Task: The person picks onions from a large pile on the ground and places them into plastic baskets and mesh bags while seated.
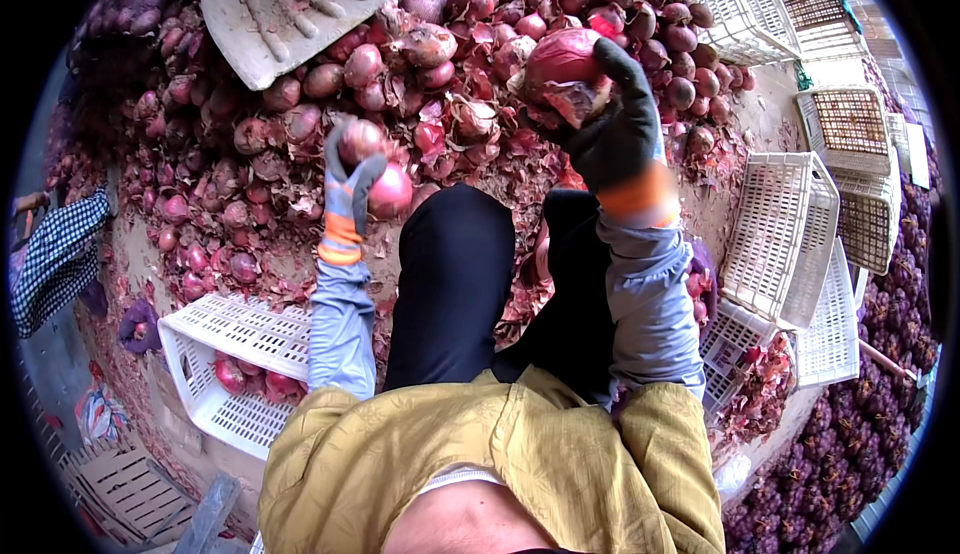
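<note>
Raised over the heap, my right hand (612, 134), in a dark glove with an orange cuff, grips a large red onion (565, 57) with loose, peeling skin. My left hand (350, 182), in a grey glove with an orange cuff, has its fingers and thumb curled round a smaller red onion (362, 141). A second, bright pink-red onion (390, 192) is against that thumb; whether the hand also holds it I cannot tell. Beyond both hands spreads a heap of red onions (430, 46) mixed with dry skins.
A pale scoop-like plastic piece (300, 14) lies on the heap at the far left. Near my left arm stands a white crate (235, 326) holding several onions. White crates (770, 234) lie on the right, one with loose skins (758, 384). Bagged onions (840, 454) are piled beyond.
</note>
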Demonstrator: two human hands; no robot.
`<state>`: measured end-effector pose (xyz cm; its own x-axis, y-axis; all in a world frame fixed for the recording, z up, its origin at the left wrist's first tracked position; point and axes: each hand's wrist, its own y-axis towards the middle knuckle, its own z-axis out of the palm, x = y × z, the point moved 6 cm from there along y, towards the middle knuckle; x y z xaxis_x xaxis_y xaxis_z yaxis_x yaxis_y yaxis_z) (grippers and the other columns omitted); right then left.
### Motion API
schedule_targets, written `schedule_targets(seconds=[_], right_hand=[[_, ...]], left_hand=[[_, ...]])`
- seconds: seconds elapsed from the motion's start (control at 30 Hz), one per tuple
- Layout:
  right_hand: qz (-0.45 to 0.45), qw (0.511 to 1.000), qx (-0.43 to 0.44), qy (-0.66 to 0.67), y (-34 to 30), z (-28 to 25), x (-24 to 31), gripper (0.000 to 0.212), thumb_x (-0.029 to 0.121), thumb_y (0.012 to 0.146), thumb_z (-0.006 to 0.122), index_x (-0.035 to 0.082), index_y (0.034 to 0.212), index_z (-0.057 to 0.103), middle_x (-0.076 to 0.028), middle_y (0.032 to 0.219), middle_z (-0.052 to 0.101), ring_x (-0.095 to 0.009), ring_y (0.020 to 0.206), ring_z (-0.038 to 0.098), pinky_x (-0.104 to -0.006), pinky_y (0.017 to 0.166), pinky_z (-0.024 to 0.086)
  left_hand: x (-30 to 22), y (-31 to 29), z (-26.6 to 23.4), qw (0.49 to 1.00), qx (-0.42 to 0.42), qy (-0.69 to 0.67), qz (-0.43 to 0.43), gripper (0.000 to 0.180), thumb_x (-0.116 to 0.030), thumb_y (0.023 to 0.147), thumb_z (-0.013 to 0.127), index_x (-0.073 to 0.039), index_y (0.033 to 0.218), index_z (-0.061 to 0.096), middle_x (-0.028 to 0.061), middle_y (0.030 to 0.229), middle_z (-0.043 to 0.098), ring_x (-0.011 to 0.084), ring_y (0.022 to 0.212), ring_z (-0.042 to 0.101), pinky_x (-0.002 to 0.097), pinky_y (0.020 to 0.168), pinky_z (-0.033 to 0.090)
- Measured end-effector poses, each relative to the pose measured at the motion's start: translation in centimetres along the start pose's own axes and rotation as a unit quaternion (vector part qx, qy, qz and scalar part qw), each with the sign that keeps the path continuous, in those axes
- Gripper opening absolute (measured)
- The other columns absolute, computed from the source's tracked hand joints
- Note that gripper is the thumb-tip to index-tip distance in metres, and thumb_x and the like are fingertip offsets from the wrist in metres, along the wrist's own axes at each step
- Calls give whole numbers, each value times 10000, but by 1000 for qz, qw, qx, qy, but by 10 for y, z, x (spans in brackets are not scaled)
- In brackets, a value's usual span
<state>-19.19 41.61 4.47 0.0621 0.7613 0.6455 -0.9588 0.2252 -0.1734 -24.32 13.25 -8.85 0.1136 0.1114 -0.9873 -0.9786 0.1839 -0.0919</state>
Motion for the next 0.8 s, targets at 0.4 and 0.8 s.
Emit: schedule_targets(seconds=[0.4, 0.8], right_hand=[[-4, 942, 70, 327, -24, -47, 66, 466, 478, 831, 560, 85, 1082, 575, -119, 986, 643, -272, 863, 647, -442, 805, 542], [-291, 881, -311, 205, -454, -300, 170, 334, 284, 791, 590, 21, 997, 581, -136, 925, 648, -286, 771, 655, -419, 651, 575]], left_hand=[[-194, -39, 296, 830, 376, 366, 188, 727, -214, 735, 729, -120, 1369, 384, 81, 796, 603, 177, 661, 582, 302, 625, 482], [-116, -16, 315, 904, 417, -17, -88, 519, -211, 845, 613, -63, 1315, 452, 148, 1125, 588, 182, 883, 570, 297, 773, 485]])
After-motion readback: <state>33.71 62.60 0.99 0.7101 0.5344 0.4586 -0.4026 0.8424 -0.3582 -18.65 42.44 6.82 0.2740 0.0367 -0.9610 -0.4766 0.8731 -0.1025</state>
